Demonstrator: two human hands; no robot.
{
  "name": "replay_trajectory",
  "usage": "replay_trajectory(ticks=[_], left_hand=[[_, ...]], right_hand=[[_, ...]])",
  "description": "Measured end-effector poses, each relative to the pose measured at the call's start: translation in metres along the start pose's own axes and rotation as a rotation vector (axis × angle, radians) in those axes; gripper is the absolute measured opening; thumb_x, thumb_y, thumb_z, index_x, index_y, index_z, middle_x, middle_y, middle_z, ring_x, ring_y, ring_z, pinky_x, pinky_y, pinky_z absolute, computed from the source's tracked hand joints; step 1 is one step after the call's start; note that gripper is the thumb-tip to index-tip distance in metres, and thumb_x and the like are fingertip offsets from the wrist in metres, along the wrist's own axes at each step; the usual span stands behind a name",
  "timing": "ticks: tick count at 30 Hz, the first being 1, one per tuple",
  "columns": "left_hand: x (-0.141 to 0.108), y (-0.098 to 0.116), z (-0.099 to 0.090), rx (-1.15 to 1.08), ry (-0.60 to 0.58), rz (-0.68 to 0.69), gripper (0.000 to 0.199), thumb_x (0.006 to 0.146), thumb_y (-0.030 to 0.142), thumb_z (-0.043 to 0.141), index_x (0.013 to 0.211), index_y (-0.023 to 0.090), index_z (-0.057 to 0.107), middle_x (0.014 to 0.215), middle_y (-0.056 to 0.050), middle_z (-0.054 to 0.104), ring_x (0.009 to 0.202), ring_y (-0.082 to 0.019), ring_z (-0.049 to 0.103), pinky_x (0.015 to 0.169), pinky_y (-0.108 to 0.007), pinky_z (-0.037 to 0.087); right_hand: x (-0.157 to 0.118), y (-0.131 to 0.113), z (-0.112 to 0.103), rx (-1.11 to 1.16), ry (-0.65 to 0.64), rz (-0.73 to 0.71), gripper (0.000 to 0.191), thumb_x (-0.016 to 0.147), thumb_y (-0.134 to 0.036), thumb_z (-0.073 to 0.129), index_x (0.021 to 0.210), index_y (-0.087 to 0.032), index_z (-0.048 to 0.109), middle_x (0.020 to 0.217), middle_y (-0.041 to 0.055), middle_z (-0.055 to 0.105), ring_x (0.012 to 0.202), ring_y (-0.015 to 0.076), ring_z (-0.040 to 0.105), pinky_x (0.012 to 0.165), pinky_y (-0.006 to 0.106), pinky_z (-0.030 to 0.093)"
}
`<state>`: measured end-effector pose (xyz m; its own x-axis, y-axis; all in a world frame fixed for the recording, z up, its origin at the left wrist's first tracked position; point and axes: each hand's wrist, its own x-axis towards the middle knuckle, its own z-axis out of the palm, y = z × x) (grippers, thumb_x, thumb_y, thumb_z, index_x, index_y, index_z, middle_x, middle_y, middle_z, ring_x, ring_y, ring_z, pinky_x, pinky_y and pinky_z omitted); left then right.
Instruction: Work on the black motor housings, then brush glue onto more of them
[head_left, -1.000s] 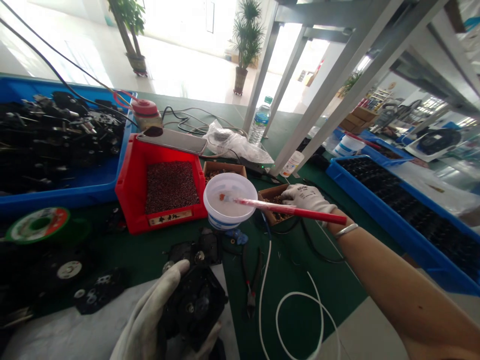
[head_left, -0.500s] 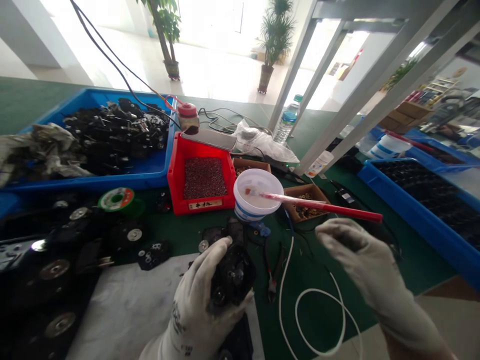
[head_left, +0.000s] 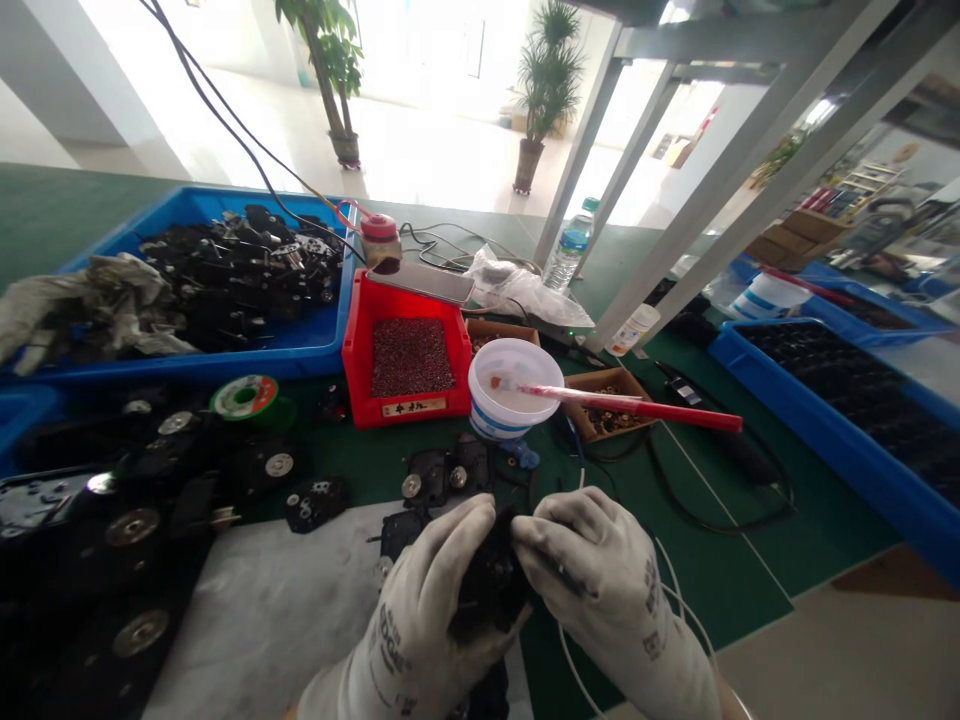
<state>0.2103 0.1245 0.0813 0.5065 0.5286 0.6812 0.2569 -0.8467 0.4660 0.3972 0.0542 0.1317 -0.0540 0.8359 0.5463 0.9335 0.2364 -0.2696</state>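
Note:
A dark plastic housing (head_left: pixel 491 580) with a hollow inner side lies in my left hand (head_left: pixel 420 610), whose gloved fingers wrap round its left side and underneath. Against its right upper edge are the pinched fingertips of my right hand (head_left: pixel 592 580), also gloved. Whatever those fingertips hold, if anything, is hidden by the glove. Just beyond my hands, similar black parts (head_left: pixel 426 472) with round metal pieces lie on the green table. A white tub (head_left: pixel 516 385) stands past them, and a red-handled brush (head_left: pixel 637 405) rests across its rim.
A red bin (head_left: pixel 356 370) of small dark pieces stands by the tub. Small cardboard boxes (head_left: pixel 611 432) hold little metal parts. Black assemblies crowd the left, near a solder spool (head_left: pixel 246 398). Blue trays (head_left: pixel 300 358) stand at both sides. A white cable loops at the right.
My right hand has moved left, from beside the brush handle to the housing, and its fingertips now meet the edge. My left hand still holds the housing, which is turned more on edge.

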Motion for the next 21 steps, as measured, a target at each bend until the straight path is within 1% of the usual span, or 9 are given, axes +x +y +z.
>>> replay_trajectory(ticks=[4, 7, 10, 12, 15, 17, 19, 20, 21], left_hand=[[-0.001, -0.002, 0.001, -0.005, -0.007, 0.015, 0.046, 0.098, 0.025, 0.069, 0.138, 0.007, 0.056, 0.123, -0.021, 0.076, 0.117, -0.025, 0.076, 0.102, -0.030, 0.063], [-0.003, -0.006, 0.002, 0.012, -0.027, 0.035, 0.045, 0.098, 0.025, 0.068, 0.137, 0.007, 0.057, 0.122, -0.021, 0.076, 0.115, -0.026, 0.077, 0.102, -0.031, 0.064], [-0.007, -0.010, 0.002, 0.009, -0.059, 0.051, 0.052, 0.096, 0.026, 0.071, 0.142, 0.009, 0.055, 0.125, -0.020, 0.076, 0.113, -0.027, 0.077, 0.099, -0.031, 0.065], [-0.010, -0.012, 0.001, 0.003, -0.084, 0.058, 0.059, 0.095, 0.027, 0.073, 0.148, 0.010, 0.052, 0.128, -0.020, 0.075, 0.114, -0.027, 0.077, 0.101, -0.032, 0.064], [-0.012, -0.013, 0.000, 0.006, -0.087, 0.074, 0.066, 0.095, 0.027, 0.075, 0.153, 0.011, 0.048, 0.131, -0.019, 0.074, 0.115, -0.027, 0.077, 0.102, -0.032, 0.064], [-0.012, -0.013, 0.000, 0.013, -0.076, 0.079, 0.069, 0.094, 0.027, 0.076, 0.154, 0.010, 0.047, 0.132, -0.019, 0.074, 0.115, -0.028, 0.077, 0.101, -0.032, 0.064], [-0.012, -0.014, 0.000, 0.026, -0.070, 0.066, 0.071, 0.093, 0.029, 0.077, 0.154, 0.009, 0.048, 0.133, -0.020, 0.073, 0.116, -0.029, 0.076, 0.101, -0.033, 0.064], [-0.012, -0.014, 0.000, 0.034, -0.065, 0.058, 0.071, 0.093, 0.030, 0.077, 0.154, 0.008, 0.048, 0.134, -0.020, 0.073, 0.116, -0.029, 0.076, 0.102, -0.034, 0.064], [-0.012, -0.014, 0.000, 0.042, -0.062, 0.049, 0.072, 0.093, 0.031, 0.077, 0.154, 0.008, 0.047, 0.134, -0.020, 0.073, 0.117, -0.029, 0.076, 0.102, -0.035, 0.064]], right_hand=[[0.000, -0.003, -0.002, -0.066, -0.007, -0.037, 0.012, 0.101, -0.018, 0.063, 0.100, -0.017, 0.075, 0.084, 0.0068, 0.073, 0.070, 0.0209, 0.065, 0.061, 0.036, 0.051], [0.003, -0.007, -0.005, -0.176, -0.064, -0.088, 0.015, 0.102, -0.016, 0.060, 0.096, -0.016, 0.074, 0.080, 0.0059, 0.073, 0.067, 0.0213, 0.064, 0.058, 0.038, 0.049], [0.006, -0.013, -0.007, -0.261, -0.131, -0.087, 0.017, 0.098, -0.014, 0.060, 0.086, -0.019, 0.072, 0.078, 0.0052, 0.073, 0.066, 0.0222, 0.064, 0.055, 0.040, 0.046], [0.007, -0.017, -0.008, -0.292, -0.136, -0.050, 0.016, 0.096, -0.015, 0.062, 0.083, -0.020, 0.070, 0.079, 0.0055, 0.073, 0.066, 0.0227, 0.063, 0.054, 0.040, 0.046], [0.003, -0.015, -0.015, -0.152, -0.156, -0.005, 0.016, 0.098, -0.015, 0.061, 0.087, -0.021, 0.071, 0.082, 0.0053, 0.072, 0.069, 0.0220, 0.063, 0.058, 0.038, 0.049], [0.000, 0.001, -0.025, 0.063, -0.191, 0.034, 0.019, 0.100, -0.016, 0.057, 0.099, -0.021, 0.075, 0.090, 0.0054, 0.074, 0.077, 0.0204, 0.067, 0.066, 0.034, 0.055], [0.000, 0.031, -0.035, 0.080, -0.254, 0.192, 0.023, 0.102, -0.020, 0.055, 0.111, -0.023, 0.076, 0.101, 0.0049, 0.075, 0.089, 0.0176, 0.071, 0.077, 0.029, 0.059], [0.001, 0.050, -0.041, -0.068, -0.304, 0.330, 0.023, 0.102, -0.021, 0.057, 0.113, -0.024, 0.077, 0.106, 0.0044, 0.075, 0.093, 0.0166, 0.072, 0.082, 0.026, 0.059], [0.004, 0.070, -0.045, -0.317, -0.371, 0.495, 0.022, 0.104, -0.026, 0.057, 0.115, -0.026, 0.076, 0.112, 0.0034, 0.075, 0.099, 0.0169, 0.072, 0.088, 0.026, 0.059]])
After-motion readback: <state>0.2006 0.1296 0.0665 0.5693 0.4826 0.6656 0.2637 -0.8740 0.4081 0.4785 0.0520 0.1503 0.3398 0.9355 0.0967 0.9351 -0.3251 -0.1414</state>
